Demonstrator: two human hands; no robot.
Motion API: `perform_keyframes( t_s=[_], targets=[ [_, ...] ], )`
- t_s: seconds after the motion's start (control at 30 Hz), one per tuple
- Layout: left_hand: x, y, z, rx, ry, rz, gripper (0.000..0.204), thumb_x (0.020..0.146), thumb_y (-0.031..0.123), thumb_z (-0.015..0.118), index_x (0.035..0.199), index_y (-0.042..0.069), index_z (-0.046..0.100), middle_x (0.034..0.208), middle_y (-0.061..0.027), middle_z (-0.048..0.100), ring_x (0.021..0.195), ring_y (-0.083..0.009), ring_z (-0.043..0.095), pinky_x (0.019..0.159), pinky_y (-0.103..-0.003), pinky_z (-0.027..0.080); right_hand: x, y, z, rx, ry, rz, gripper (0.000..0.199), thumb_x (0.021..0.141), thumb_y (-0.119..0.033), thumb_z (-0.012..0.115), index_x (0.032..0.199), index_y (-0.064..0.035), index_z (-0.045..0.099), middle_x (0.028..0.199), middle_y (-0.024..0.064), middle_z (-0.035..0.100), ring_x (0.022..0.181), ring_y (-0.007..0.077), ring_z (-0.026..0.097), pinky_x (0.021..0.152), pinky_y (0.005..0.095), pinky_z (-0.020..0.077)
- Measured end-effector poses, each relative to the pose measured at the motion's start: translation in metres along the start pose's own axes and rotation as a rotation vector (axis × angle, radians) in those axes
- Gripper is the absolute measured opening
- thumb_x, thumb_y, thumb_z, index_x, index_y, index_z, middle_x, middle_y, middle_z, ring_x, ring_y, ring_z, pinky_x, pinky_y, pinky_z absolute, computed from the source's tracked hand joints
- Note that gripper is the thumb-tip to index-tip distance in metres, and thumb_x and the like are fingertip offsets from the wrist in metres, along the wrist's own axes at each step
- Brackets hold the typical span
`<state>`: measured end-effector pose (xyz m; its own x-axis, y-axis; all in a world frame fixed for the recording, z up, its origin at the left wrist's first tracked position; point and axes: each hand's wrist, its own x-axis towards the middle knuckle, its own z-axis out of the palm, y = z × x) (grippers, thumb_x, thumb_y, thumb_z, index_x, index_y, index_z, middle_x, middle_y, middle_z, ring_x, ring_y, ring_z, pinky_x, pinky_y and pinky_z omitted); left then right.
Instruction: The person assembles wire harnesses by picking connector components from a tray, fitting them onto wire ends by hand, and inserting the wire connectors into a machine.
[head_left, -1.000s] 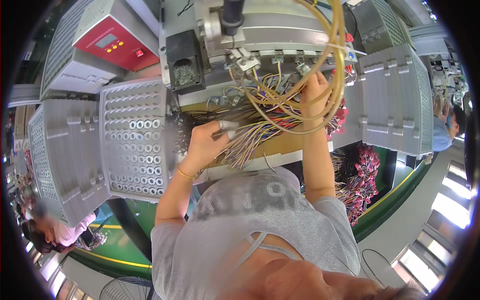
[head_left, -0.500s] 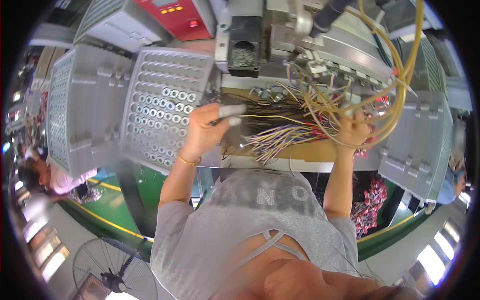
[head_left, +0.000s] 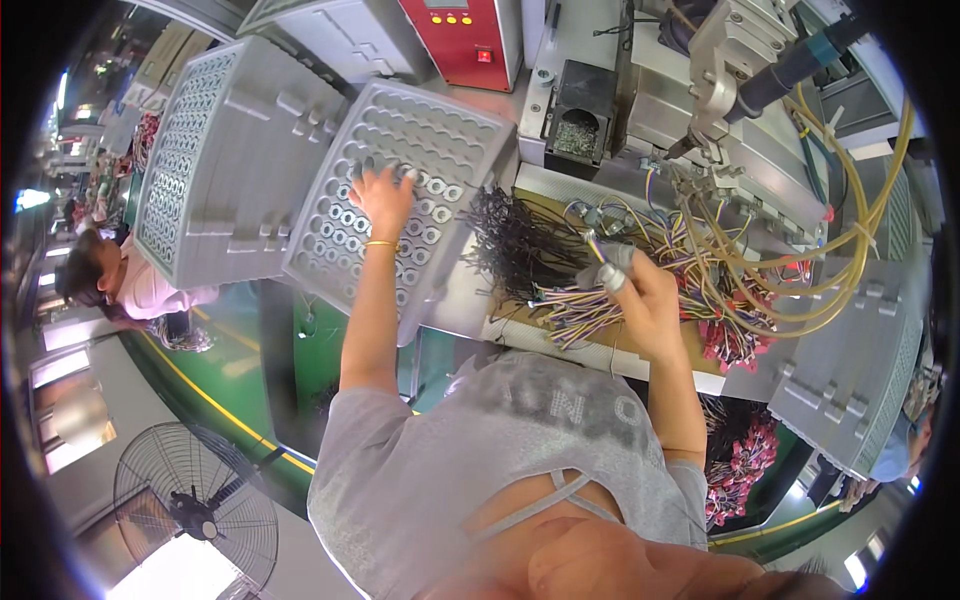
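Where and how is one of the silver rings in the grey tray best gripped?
Probably by its outer edge, pinched from above: the silver ring lies in a round recess of the grey tray, top face showing, with others close beside it.

Left head-worn fisheye, facing steeply down, close range, gray T-shirt (head_left: 490, 430) below, left hand (head_left: 385, 205) and right hand (head_left: 652, 305) mid-frame

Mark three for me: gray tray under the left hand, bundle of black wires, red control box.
Gray tray (head_left: 450, 118): head view, upper part of its dimpled face.
Bundle of black wires (head_left: 520, 238): head view, middle of the loose strands.
Red control box (head_left: 452, 50): head view, front panel.
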<state>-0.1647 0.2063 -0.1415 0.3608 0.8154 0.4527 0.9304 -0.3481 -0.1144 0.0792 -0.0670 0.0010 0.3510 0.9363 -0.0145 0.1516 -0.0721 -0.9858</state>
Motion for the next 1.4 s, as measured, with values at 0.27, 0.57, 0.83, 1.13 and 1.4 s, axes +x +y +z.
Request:
perform_keyframes(
  t_s=[0.27, 0.57, 0.83, 1.13, 1.4],
  targets=[
    [-0.001, -0.001, 0.007, 0.09, 0.107, -0.002, 0.024, 0.069, 0.029, 0.063, 0.082, 0.009, 0.063, 0.086, -0.0106, 0.061, 0.088, -0.0312, 0.053, 0.081, -0.047, 0.034, 0.013, 0.01, -0.004, -0.092, 0.05, 0.135, 0.016, 0.082, -0.006, 0.054, 0.096, 0.0014, 0.053, 0.061, -0.0037, 0.049, 0.052, 0.0017, 0.04, 0.046, 0.0181, 0.0302],
    [0.007, 0.089, -0.12, -1.881, -0.551, -0.387, 0.029, 0.08, 0.0, 0.053, 0.108, 0.0, 0.053, 0.098, -0.0107, 0.058, 0.078, -0.0205, 0.062, 0.059, -0.024, 0.05, 0.012, 0.009, 0.003, 0.031, 0.156, 0.132, 0.011, 0.077, -0.006, 0.058, 0.085, 0.0008, 0.056, 0.059, -0.0046, 0.049, 0.051, 0.0005, 0.04, 0.045, 0.0173, 0.0296],
    [-0.035, 0.147, -0.169, -2.102, -0.979, -0.206, 0.037, 0.077, -0.002, 0.059, 0.113, 0.001, 0.051, 0.094, -0.0052, 0.061, 0.072, -0.0082, 0.058, 0.055, -0.019, 0.047, 0.009, 0.003, 0.006, 0.132, 0.221, 0.157, 0.007, 0.076, -0.005, 0.061, 0.08, -0.0002, 0.058, 0.058, -0.0062, 0.05, 0.051, -0.0011, 0.038, 0.044, 0.0166, 0.0278],
    [-0.035, 0.153, -0.18, -2.16, -0.909, -0.056, 0.035, 0.077, -0.005, 0.057, 0.111, -0.002, 0.052, 0.103, -0.0081, 0.058, 0.088, -0.0119, 0.056, 0.071, -0.022, 0.048, 0.007, -0.002, -0.002, -0.005, 0.164, 0.102, 0.006, 0.073, -0.004, 0.06, 0.073, -0.001, 0.054, 0.061, -0.0047, 0.05, 0.054, 0.0007, 0.039, 0.045, 0.0181, 0.0302],
    [-0.034, 0.165, -0.176, -2.049, -0.919, -0.042, 0.025, 0.078, -0.005, 0.056, 0.102, -0.003, 0.057, 0.099, -0.006, 0.06, 0.086, -0.0137, 0.057, 0.077, -0.025, 0.046, 0.005, 0.0, -0.008, -0.101, 0.132, 0.064, 0.007, 0.069, -0.004, 0.055, 0.075, 0.0001, 0.054, 0.06, -0.0035, 0.045, 0.058, 0.0022, 0.039, 0.048, 0.0198, 0.0329]
  ],
)
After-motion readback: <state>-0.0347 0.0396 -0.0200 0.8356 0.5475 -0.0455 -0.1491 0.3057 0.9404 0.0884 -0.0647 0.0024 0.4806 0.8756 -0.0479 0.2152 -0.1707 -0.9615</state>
